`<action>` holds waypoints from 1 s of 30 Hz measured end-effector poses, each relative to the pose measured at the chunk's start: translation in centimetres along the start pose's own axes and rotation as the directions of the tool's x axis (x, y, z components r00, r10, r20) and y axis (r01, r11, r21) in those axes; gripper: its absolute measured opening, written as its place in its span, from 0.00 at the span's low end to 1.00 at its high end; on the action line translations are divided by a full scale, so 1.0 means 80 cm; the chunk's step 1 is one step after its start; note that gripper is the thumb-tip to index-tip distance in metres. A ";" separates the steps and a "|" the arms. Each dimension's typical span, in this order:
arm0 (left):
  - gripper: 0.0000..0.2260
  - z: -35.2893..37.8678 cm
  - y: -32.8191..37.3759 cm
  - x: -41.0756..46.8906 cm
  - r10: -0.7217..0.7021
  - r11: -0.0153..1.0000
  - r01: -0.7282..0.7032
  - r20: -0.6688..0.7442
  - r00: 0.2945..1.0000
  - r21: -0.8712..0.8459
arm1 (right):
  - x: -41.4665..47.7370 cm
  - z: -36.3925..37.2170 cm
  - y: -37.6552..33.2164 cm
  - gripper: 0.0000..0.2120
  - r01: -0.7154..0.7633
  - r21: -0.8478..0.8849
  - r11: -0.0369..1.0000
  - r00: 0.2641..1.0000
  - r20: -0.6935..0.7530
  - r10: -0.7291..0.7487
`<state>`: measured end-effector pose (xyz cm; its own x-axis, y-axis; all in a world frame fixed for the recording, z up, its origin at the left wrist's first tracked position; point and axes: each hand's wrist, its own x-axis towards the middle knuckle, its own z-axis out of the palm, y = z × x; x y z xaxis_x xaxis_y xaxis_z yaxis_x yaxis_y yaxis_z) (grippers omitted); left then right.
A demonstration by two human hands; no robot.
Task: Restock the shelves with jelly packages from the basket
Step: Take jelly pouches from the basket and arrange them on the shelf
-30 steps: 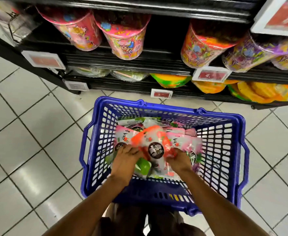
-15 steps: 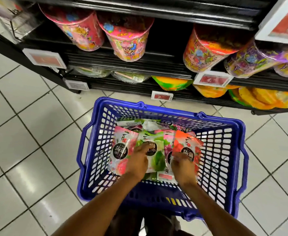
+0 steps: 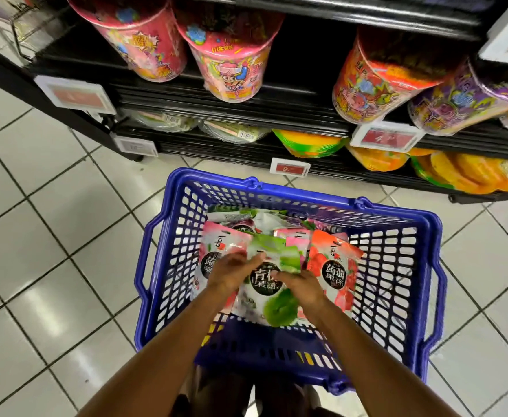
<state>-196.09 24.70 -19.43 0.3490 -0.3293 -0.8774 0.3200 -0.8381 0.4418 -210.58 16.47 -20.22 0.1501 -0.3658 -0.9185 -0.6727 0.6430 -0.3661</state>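
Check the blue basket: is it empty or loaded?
Loaded: jelly packages in pink, green and red lie piled inside the basket.

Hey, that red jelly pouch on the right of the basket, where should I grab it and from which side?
Probably best to pinch the red pouch by its flat top edge, coming down from above. It stands tilted with that edge free, while the right hand covers its lower left.

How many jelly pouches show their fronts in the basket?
3: a pink pouch at left, a green pouch in the middle, a red pouch at right. Others lie partly hidden beneath them in the basket.
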 end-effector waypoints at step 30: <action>0.16 -0.059 -0.030 0.000 0.157 0.983 -0.095 -0.436 0.886 0.160 | 0.019 0.081 0.019 0.22 -0.105 -0.209 0.972 0.961 -0.274 0.045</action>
<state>-192.71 28.74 -19.58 0.7434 -0.2337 -0.6266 0.1406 -0.8614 0.4880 -206.64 21.26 -23.16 -0.0846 -0.5073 -0.8576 -0.8211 0.5231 -0.2284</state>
